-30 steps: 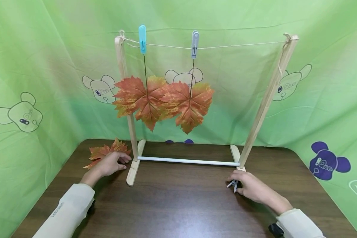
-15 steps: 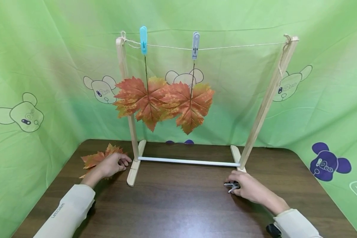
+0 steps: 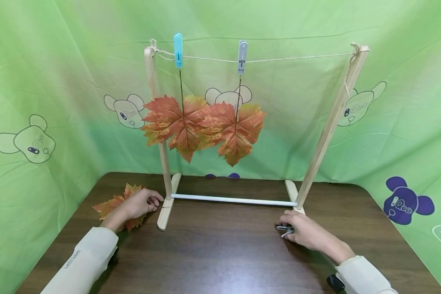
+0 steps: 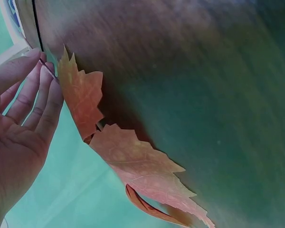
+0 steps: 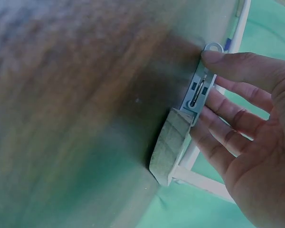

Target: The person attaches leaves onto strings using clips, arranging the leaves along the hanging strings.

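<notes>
At the table's left, my left hand (image 3: 137, 204) pinches the thin stem (image 4: 48, 70) of an orange-and-yellow artificial maple leaf (image 3: 110, 205). The hand and wrist partly cover the leaf in the head view. On the other side, my right hand (image 3: 308, 232) holds a grey clothespin (image 5: 199, 90) between thumb and fingers, near the rack's right foot (image 5: 170, 142). Two similar leaves hang from the string (image 3: 297, 58): the left leaf (image 3: 161, 118) by a blue clothespin (image 3: 178, 50), the other leaf (image 3: 239, 130) by a grey clothespin (image 3: 242, 57).
A wooden rack with a left post (image 3: 163, 163), a right post (image 3: 327, 134) and a white crossbar (image 3: 231, 199) stands on the dark wooden table (image 3: 213, 253). Green printed cloth (image 3: 279, 24) surrounds the table at the back and sides.
The leaf by my left hand has turned and shifted left and nearer, under the wrist. In my right hand the clothespin has turned slightly. Both hands have stayed nearly in place.
</notes>
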A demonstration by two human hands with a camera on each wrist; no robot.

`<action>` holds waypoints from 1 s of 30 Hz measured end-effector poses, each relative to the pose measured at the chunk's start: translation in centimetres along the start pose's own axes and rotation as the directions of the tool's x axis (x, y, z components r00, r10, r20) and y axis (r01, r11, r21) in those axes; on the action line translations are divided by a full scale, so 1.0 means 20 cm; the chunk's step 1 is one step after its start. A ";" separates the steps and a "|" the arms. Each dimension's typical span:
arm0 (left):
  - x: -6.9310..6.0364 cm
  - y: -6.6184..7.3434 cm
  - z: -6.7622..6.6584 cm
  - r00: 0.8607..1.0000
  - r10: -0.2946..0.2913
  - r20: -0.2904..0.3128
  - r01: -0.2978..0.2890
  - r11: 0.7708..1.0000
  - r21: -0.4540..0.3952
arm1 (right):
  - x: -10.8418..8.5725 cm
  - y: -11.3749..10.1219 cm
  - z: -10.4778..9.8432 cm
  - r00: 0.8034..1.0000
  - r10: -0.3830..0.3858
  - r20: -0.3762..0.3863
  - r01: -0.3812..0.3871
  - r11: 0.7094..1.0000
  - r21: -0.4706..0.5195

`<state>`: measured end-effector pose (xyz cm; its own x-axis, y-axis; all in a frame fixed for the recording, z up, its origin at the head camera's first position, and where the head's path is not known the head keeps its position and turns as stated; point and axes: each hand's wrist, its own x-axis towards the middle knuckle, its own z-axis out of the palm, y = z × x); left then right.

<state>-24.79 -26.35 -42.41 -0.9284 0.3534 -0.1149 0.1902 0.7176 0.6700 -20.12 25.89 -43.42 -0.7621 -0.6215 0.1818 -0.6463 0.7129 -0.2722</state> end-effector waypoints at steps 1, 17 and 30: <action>0.00 0.00 0.00 1.000 -0.009 0.002 0.009 1.000 -0.009 | 0.00 0.00 0.00 1.000 0.003 0.006 -0.003 1.000 -0.002; -0.01 0.00 0.00 0.997 0.074 0.004 -0.074 0.995 0.071 | 0.02 -0.01 -0.01 0.999 -0.033 0.023 0.034 0.999 -0.015; -0.03 0.02 -0.04 0.993 0.114 -0.015 -0.112 0.989 0.100 | 0.04 -0.03 -0.03 1.000 -0.005 -0.003 0.006 0.998 0.058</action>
<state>-24.42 -26.78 -41.59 -0.9052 0.4242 -0.0266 0.3242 0.7296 0.6021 -20.35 25.21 -42.47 -0.7587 -0.6243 0.1860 -0.6471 0.6893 -0.3257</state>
